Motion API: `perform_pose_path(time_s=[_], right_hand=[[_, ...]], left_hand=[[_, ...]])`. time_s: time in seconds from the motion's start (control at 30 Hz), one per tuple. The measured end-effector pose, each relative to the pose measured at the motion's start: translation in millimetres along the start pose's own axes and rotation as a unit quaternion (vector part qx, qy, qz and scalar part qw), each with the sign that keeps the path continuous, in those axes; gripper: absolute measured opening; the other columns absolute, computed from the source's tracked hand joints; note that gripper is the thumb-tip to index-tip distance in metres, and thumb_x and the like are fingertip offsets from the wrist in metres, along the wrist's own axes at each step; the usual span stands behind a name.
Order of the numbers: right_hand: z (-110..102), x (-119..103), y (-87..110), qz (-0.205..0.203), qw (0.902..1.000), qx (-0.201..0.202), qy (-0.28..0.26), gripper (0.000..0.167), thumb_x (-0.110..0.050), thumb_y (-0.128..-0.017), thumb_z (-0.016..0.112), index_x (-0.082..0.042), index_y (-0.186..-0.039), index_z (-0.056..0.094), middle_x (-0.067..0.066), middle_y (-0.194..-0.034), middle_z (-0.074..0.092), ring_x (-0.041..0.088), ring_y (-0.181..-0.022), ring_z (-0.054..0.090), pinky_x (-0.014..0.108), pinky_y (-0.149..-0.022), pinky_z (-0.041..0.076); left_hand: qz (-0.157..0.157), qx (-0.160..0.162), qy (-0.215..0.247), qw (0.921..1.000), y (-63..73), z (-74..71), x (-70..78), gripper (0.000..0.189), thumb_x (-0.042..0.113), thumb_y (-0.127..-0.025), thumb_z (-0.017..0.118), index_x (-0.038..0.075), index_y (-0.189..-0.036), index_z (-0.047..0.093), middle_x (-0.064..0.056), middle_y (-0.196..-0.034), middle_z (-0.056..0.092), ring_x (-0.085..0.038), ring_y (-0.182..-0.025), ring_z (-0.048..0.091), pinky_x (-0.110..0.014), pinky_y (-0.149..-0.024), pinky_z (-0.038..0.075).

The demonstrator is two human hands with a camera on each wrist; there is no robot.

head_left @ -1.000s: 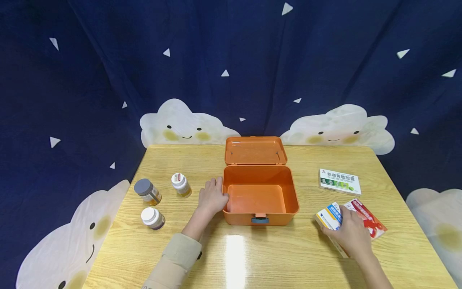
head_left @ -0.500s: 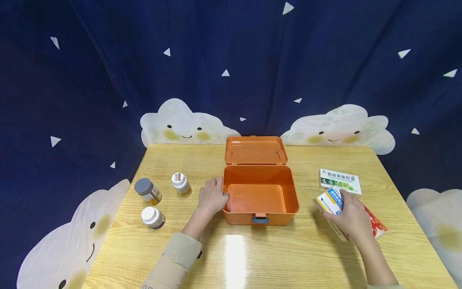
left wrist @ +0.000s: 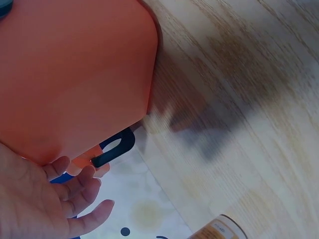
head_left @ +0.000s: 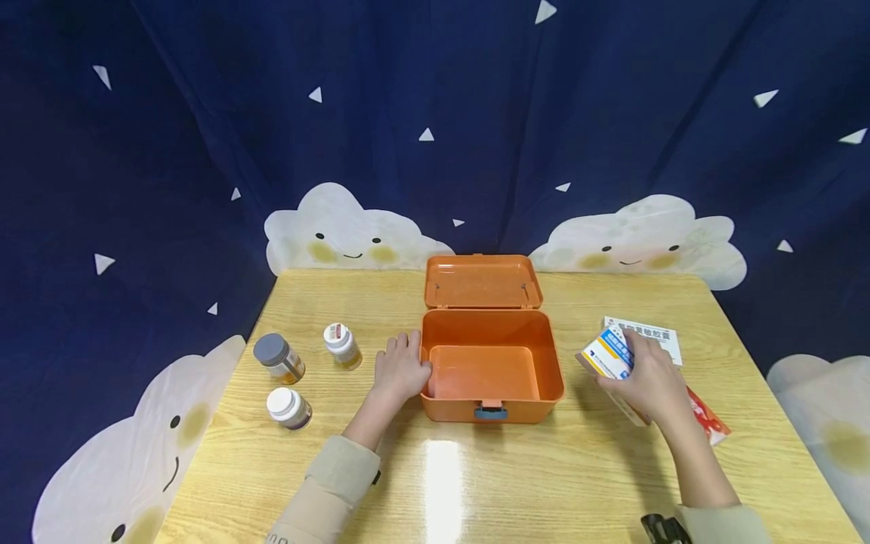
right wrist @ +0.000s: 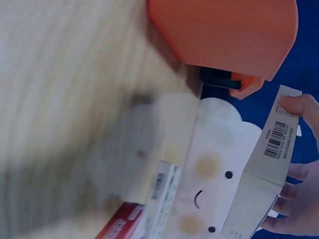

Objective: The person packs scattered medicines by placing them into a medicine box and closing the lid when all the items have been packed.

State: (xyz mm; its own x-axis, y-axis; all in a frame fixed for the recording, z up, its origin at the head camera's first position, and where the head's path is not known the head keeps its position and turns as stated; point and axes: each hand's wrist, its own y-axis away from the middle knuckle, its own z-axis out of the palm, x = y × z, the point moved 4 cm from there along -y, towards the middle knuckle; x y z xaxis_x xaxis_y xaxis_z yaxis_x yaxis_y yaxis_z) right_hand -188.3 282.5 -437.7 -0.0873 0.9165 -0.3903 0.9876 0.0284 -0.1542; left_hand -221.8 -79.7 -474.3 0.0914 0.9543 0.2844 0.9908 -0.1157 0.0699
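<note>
Left hand [head_left: 401, 368] — thumb hooked over the left side of the case [head_left: 448, 410]; right hand [head_left: 651, 384] — gripping a tilted carton [head_left: 607, 355] above the table [head_left: 530, 483].

1. Deep navy curtain [head_left: 381, 60], gently folded, sweeps from nine o'clock over twelve to three — small white triangles [head_left: 426, 135] scattered across it.
2. White clouds [head_left: 348, 219] with yellow patches show on the fabric near ten and eight o'clock, between two and three, and between three and four.
3. Pale wood-grained table [head_left: 544, 483] towards six — bright strip of glare [head_left: 443, 483] on its surface there.
</note>
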Motion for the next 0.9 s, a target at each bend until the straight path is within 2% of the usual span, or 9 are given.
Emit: perform_pose_path(time_s=[0.37, 0.9], right_hand=[[-10, -32, -22.5, -0.017, 0.9992, -0.024, -0.027, 0.092, -0.029, -0.063, 0.079, 0.007, -0.134, 0.033, 0.032, -0.122, 0.041, 0.042, -0.101, 0.042, 0.057, -0.079, 0.036], [-1, -72, -46.7, -0.081, 0.9961, -0.03, -0.018, 0.091, -0.031, -0.059, 0.08, 0.002, -0.133, 0.038, 0.025, -0.123, 0.046, 0.039, -0.104, 0.044, 0.055, -0.084, 0.036]], left_hand=[[-0.001, -0.007, 0.002, 1.0, -0.2, -0.1, 0.4, 0.045, 0.03, -0.083, 0.047, 0.009, -0.123, 0.04, -0.012, -0.107, 0.048, -0.03, -0.099, 0.045, -0.045, -0.076, 0.039], [-0.005, -0.009, -0.002, 0.9999, -0.5, 0.8, -0.1, 0.05, 0.031, -0.084, 0.047, 0.008, -0.128, 0.038, -0.014, -0.114, 0.048, -0.031, -0.103, 0.044, -0.047, -0.08, 0.039]])
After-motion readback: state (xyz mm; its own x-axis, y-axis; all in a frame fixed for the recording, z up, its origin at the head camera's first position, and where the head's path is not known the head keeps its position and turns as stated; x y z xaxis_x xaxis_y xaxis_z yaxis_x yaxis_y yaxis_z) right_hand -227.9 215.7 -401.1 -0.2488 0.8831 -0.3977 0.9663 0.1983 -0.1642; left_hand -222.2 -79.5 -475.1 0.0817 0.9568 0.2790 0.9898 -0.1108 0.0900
